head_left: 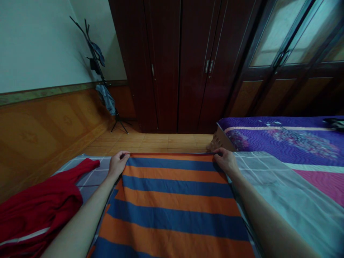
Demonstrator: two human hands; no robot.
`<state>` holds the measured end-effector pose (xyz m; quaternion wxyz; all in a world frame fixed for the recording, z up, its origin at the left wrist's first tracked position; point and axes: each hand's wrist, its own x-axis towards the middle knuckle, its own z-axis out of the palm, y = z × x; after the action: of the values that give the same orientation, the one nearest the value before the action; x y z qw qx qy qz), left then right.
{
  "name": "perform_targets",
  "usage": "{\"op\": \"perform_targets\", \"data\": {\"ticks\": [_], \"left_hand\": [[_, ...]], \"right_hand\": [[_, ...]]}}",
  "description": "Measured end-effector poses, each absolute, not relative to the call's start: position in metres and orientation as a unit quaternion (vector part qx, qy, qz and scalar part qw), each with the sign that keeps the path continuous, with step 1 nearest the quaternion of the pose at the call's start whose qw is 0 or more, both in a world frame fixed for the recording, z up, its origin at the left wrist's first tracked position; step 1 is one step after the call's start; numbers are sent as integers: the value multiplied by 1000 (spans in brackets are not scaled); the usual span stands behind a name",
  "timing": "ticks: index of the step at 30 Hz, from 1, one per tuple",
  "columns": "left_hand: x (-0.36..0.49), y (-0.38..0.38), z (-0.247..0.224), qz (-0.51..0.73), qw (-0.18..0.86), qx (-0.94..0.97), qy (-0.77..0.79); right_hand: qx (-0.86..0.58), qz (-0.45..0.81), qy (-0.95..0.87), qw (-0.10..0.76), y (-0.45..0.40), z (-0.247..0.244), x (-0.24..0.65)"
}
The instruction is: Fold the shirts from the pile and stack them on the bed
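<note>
An orange and blue striped cloth is spread out in front of me, its far edge drawn straight between my hands. My left hand pinches the far left corner between thumb and fingers. At the far right corner, my right hand grips the same edge in a pinch. The cloth lies over a grey checked sheet, and its near end runs out of view. To the left of my left forearm lies a crumpled red garment with a white stripe.
A purple floral bedspread covers a bed at the right. Dark wooden wardrobes stand beyond the tiled floor. A coat rack with hanging clothes is at the back left. Glass-panelled doors are at the upper right.
</note>
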<state>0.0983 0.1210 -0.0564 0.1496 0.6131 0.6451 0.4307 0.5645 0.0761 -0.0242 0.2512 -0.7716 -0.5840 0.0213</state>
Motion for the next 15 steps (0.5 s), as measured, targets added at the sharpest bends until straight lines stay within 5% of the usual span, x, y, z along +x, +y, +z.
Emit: {"op": "perform_targets", "data": {"ticks": [15], "left_hand": [[95,122,-55,452,104,577,672]], "right_hand": [[-731,-91,-648,192,70,-32,564]]}}
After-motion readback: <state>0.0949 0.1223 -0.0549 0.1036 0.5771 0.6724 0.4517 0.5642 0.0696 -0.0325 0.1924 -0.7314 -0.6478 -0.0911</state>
